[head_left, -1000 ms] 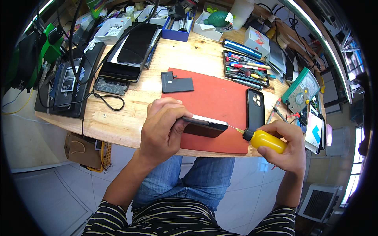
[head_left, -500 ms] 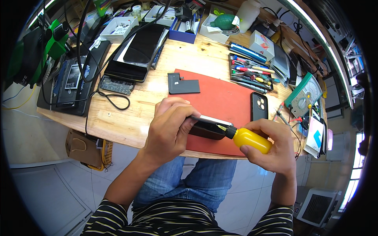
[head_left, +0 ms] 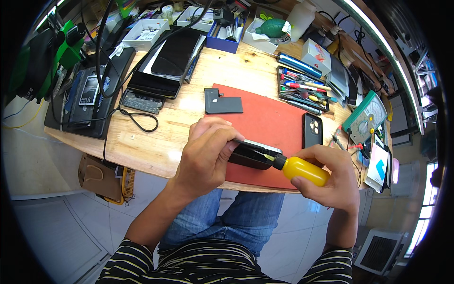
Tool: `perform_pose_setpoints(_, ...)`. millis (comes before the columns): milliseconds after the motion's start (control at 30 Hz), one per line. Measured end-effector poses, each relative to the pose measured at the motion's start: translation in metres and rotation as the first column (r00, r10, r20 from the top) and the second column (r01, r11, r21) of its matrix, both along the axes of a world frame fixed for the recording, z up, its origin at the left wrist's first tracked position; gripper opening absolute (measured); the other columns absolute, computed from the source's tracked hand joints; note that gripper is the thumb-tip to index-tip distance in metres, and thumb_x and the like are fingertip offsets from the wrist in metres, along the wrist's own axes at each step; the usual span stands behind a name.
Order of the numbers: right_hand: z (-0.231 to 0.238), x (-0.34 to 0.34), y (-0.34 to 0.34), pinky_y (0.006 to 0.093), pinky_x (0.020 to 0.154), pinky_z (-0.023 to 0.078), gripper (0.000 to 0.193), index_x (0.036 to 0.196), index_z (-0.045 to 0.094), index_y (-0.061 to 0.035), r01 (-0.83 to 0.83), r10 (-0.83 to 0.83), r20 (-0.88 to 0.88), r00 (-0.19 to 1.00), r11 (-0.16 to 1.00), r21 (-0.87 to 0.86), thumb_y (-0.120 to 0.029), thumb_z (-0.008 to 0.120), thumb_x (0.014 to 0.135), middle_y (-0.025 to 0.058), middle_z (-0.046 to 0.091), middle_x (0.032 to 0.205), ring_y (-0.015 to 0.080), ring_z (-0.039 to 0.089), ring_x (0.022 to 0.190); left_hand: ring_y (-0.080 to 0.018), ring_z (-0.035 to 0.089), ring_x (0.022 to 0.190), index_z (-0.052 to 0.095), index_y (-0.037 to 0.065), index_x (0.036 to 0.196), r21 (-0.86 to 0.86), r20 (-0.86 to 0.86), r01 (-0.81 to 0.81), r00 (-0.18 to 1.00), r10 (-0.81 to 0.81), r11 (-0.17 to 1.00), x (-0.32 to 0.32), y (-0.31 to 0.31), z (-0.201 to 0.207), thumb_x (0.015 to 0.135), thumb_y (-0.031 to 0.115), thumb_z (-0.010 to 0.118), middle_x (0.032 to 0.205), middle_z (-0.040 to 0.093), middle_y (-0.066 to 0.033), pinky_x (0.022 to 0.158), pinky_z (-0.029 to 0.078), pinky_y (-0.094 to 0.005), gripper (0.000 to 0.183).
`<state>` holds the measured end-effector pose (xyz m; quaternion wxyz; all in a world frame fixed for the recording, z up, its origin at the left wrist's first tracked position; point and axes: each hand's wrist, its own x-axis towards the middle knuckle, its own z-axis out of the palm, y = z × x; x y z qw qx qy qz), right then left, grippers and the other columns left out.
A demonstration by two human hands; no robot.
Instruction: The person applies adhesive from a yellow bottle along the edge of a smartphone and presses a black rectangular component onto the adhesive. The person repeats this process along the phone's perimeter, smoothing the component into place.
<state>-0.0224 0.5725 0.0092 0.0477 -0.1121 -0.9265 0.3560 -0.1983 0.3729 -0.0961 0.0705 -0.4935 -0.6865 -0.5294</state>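
Observation:
My left hand (head_left: 205, 154) is closed on the left end of a dark phone (head_left: 249, 155), which it holds up on edge over the red mat (head_left: 272, 116). A gap runs along the phone's top edge, as if its two layers are parted. My right hand (head_left: 331, 176) wraps round a yellow squeeze bottle (head_left: 302, 171) with a black collar. The bottle lies nearly level, its thin pale nozzle (head_left: 268, 156) pointing left into the gap at the phone's right end. Behind the phone, an L-shaped black battery (head_left: 223, 102) lies on the mat.
A black phone case (head_left: 312, 131) lies at the mat's right edge. Beyond it are a tray of screwdrivers and pens (head_left: 305, 87) and a green multimeter (head_left: 366, 120) with leads. Stacked phones (head_left: 172, 59) and a looping black cable (head_left: 140, 124) occupy the left. Small boxes line the back.
The whole view has shifted slightly. The nozzle's tip sits a little farther into the phone's gap, and both hands keep their grip.

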Motion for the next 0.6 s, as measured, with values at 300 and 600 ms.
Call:
perform_pose_setpoints(300, -0.017, -0.019, 0.070, 0.0290, 0.083, 0.055, 0.049, 0.118, 0.071, 0.0038, -0.005, -0.067, -0.166, 0.984, 0.918, -0.396, -0.019, 0.087, 0.079, 0.0089, 0.076, 0.104, 0.0144, 0.071, 0.093, -0.0363, 0.063, 0.111, 0.064, 0.003, 0.128, 0.004, 0.118, 0.038, 0.992, -0.039, 0.999, 0.001, -0.003, -0.005, 0.090, 0.000, 0.071, 0.115, 0.069, -0.0153, 0.098, 0.047, -0.0461, 0.038)
perform_pose_setpoints(600, -0.070, -0.162, 0.064, 0.0392, 0.095, 0.059, 0.050, 0.124, 0.065, 0.0078, 0.103, -0.117, -0.247, 0.962, 0.992, -0.069, -0.014, 0.086, 0.085, 0.0216, 0.075, 0.115, 0.0316, 0.074, 0.113, -0.0370, 0.065, 0.109, 0.070, 0.007, 0.111, -0.103, -0.032, 0.002, 0.999, -0.005, 0.995, -0.002, -0.001, 0.003, 0.068, -0.006, 0.077, 0.103, 0.071, -0.0114, 0.097, 0.053, -0.0452, 0.046)
